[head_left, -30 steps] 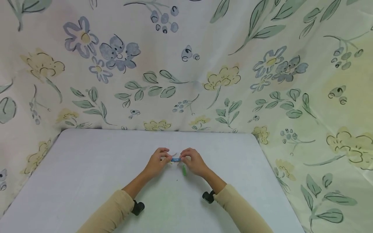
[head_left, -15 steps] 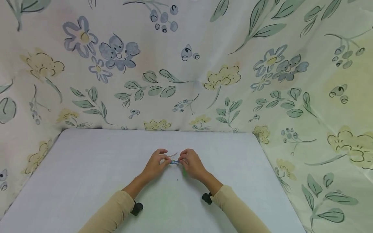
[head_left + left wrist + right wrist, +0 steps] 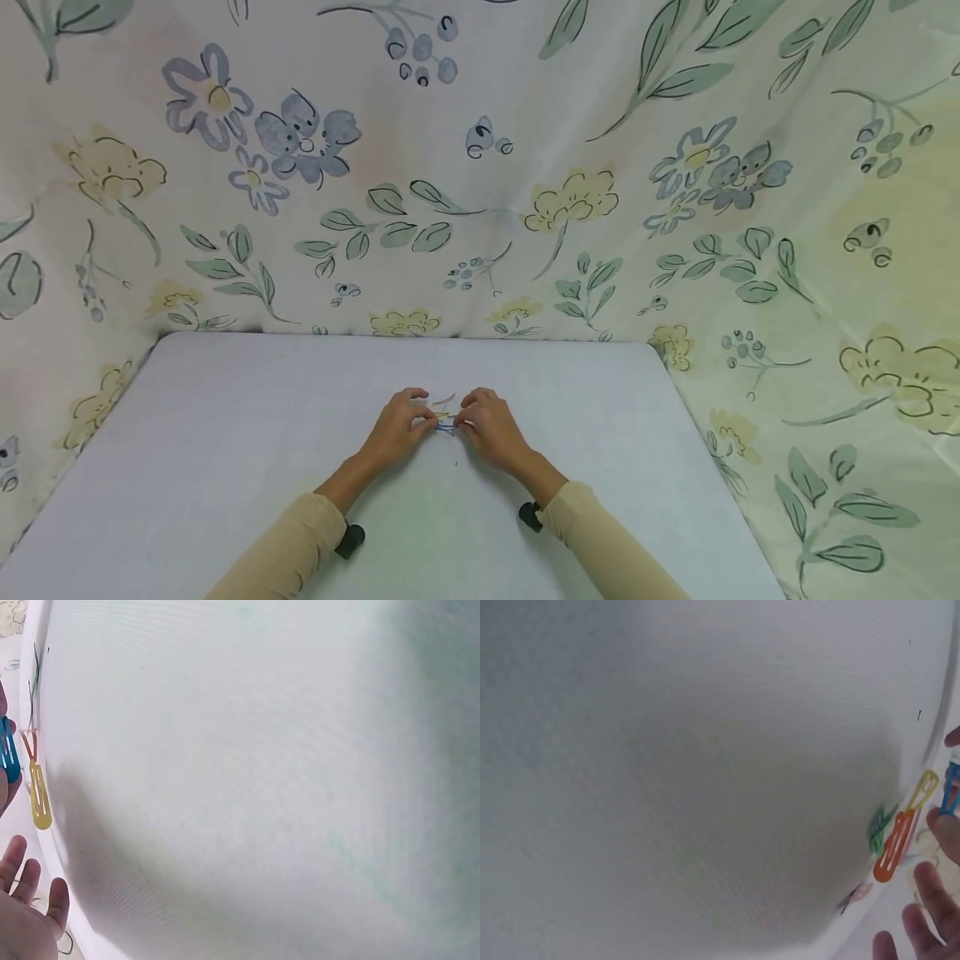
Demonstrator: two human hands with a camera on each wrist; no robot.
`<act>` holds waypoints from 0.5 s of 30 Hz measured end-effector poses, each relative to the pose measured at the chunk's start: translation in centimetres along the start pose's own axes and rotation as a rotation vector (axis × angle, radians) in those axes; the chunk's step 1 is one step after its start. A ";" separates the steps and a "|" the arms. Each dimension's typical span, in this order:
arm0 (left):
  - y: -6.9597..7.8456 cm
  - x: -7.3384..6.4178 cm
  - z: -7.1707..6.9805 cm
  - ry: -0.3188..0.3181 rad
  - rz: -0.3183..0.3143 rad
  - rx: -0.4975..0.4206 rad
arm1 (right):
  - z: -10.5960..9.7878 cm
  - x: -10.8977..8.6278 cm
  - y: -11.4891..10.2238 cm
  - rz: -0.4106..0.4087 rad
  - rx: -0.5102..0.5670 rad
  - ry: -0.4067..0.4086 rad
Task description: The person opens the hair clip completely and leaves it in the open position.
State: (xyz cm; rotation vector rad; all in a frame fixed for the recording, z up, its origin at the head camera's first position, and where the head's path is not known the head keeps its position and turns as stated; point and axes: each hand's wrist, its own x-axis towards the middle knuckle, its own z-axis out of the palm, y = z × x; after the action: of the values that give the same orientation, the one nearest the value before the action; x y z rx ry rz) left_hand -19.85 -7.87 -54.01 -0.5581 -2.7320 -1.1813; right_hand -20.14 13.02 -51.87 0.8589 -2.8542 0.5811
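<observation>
A blue snap hair clip (image 3: pixel 446 428) spans the small gap between both hands. My left hand (image 3: pixel 394 429) pinches one end, its other fingers spread away from the clip. My right hand (image 3: pixel 497 429) pinches the opposite end. The blue clip (image 3: pixel 9 754) is partly cut off at the edge of the left wrist view. Just beyond it lies a yellow snap clip (image 3: pixel 40 796). In the right wrist view an orange snap clip (image 3: pixel 894 847) touches or overlaps the yellow clip (image 3: pixel 925 787). Whether the blue clip is snapped flat or bent is too small to tell.
A green clip (image 3: pixel 880 829) and a pinkish clip (image 3: pixel 857 894) lie close to the orange one. All rest on a white-covered table (image 3: pixel 225 433). Floral cloth (image 3: pixel 465 167) hangs behind the table's far edge. One tiny dark speck (image 3: pixel 456 463) marks the surface.
Both hands have shifted slightly toward the person, carrying the blue clip along. Yellow now shows behind it. The green clip, visible beside the right hand before, is now hidden in the head view.
</observation>
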 end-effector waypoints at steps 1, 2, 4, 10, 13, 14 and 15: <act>0.0 0.0 0.0 -0.001 0.000 0.001 | 0.0 0.0 0.0 0.001 -0.004 -0.002; 0.0 -0.1 0.0 -0.002 0.001 0.009 | 0.1 0.0 0.0 0.002 -0.012 -0.006; -0.2 -0.2 0.1 -0.006 0.004 0.026 | 0.3 0.0 0.1 0.001 -0.026 -0.013; -0.5 -0.5 0.3 -0.003 0.021 0.061 | 0.5 -0.1 0.6 -0.016 -0.035 -0.012; -0.3 -0.6 0.5 0.013 0.018 0.045 | 0.4 -0.1 1.0 -0.022 -0.032 0.003; -0.2 -0.6 0.6 0.018 0.017 0.043 | 0.3 -0.1 1.2 -0.021 -0.028 0.005; -0.1 -0.7 0.7 0.017 0.011 0.038 | 0.2 -0.1 1.4 -0.021 -0.030 0.007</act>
State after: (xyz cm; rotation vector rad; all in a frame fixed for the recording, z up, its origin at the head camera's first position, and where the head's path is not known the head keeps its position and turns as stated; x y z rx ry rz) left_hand -19.21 -7.64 -54.68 -0.5546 -2.7273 -1.1236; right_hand -20.79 14.05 -52.53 0.8792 -2.8364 0.5367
